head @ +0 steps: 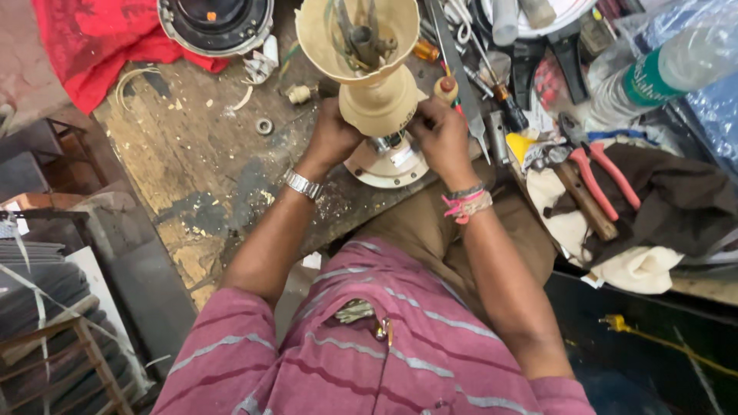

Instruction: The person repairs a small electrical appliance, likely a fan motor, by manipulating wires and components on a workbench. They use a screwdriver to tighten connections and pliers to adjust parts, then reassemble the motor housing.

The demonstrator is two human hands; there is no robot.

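our left hand and right hand have fingers curled tight around the cream housing, upright on the worn bench. if we twist unevenly, it could tip onto the screwdrivers beside it, or strain the wires in its open cup.

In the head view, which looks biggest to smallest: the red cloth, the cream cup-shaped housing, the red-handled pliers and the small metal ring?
1. Red cloth
2. Cream cup-shaped housing, though it is nearer the camera
3. Red-handled pliers
4. Small metal ring

Fan housing between both hands (pliers far right).
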